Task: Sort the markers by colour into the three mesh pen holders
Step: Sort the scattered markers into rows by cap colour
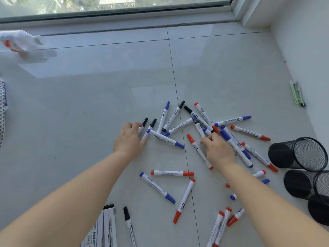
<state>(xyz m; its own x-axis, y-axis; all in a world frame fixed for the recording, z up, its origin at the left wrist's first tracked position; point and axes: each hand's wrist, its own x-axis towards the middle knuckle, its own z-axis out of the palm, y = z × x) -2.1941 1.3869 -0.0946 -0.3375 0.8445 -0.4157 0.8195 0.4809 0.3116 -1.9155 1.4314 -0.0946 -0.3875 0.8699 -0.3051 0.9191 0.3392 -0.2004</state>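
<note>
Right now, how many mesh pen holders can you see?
3, all lying on their sides on the floor at the right: the top holder, a middle holder just below it, and a third holder at the frame edge, mostly hidden.

Pale tiled floor (89, 104), window (114, 4), crumpled white plastic bag (23, 44) far left, green pens (297, 93) by wall (306, 41)

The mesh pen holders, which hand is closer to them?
Right. The right hand is in the marker pile, just left of the mesh pen holders. The left hand is farther left, on black-capped markers.
</note>
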